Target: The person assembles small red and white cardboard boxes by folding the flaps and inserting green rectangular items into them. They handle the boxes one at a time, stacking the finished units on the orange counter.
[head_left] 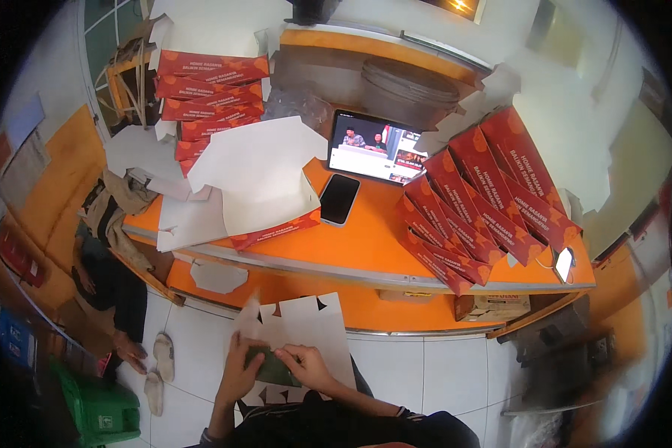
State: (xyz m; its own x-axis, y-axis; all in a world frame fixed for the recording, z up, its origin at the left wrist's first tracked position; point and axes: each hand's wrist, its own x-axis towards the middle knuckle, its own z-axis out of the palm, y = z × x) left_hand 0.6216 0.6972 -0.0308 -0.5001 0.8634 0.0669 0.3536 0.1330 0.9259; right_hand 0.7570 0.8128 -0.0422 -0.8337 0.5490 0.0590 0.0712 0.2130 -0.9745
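Note:
A flat white cardboard box blank (317,325) with notched edges lies over my lap, below the table's front edge. My left hand (240,371) is closed on its left part, where a flap stands up, blurred. My right hand (306,366) is closed too, thumb and fingers pinching the blank near its middle. Between the hands shows a dark green patch (275,366); I cannot make out whether it belongs to the blank or lies behind it. On the table ahead stands an opened white box (265,198) with a red front strip, its lid raised.
Nested red-and-white boxes are stacked at the back left (213,97) and the right (485,201) of the orange table (328,250). A tablet (373,145) and a phone (340,199) lie between. At left are a person in dark clothes (116,291), slippers (163,357) and a green bin (101,407).

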